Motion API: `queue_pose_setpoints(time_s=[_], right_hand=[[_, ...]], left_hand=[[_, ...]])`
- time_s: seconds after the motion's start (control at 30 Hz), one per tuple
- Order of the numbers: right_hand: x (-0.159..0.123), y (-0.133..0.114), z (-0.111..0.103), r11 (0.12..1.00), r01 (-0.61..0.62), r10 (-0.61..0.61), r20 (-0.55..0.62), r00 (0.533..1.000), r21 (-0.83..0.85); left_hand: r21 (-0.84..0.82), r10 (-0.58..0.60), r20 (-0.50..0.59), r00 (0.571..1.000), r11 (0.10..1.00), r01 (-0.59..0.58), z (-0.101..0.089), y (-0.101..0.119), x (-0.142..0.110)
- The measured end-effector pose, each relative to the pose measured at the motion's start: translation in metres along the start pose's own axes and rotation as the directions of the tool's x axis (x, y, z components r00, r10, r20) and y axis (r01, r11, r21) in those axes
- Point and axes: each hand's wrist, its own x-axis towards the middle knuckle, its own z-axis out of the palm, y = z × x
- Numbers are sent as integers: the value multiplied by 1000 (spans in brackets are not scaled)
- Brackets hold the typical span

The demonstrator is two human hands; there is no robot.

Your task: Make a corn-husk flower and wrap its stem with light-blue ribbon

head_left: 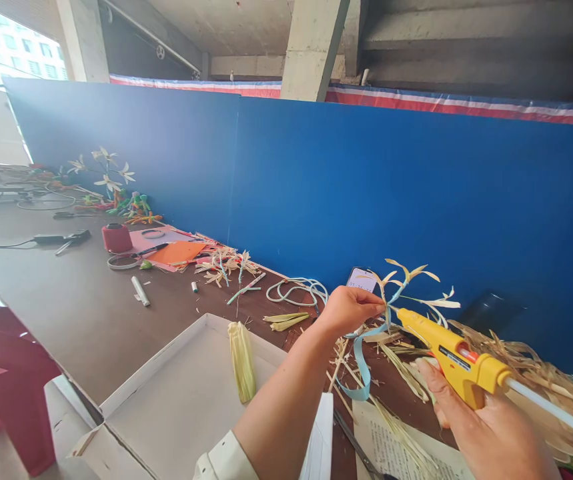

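Observation:
My left hand [350, 310] is closed in a pinch on the stem of a corn-husk flower spray [406, 279]. Pale, narrow husk petals fan out from its light-blue wrapped stalks. A loose light-blue ribbon [362, 370] curls down below my fingers. My right hand [491, 427] grips a yellow hot glue gun [449, 347], with a clear glue stick [556, 410] coming out of its rear. The gun's nozzle points left and sits close to the stem at my left fingertips; whether it touches cannot be made out.
A white box lid [166, 400] holds a corn husk bundle [243, 363]. Behind my left hand stands a phone [362, 280] against the blue partition [416, 187]. Dried husks [526, 367], scissors [359, 447] and printed paper [411, 440] lie nearby. A red chair [11, 380] stands left.

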Motion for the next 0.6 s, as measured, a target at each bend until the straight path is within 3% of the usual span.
queue_pose_setpoints(time_s=[0.47,0.6], right_hand=[[0,-5,-5,999,-4,6,39,999,-41],[-3,-7,-2,999,-25,25,4,1000,-43]], left_hand=[[-28,-8,-17,1000,1000,8,1,0,0],[-10,15,-26,1000,1000,-15,0,0,1]])
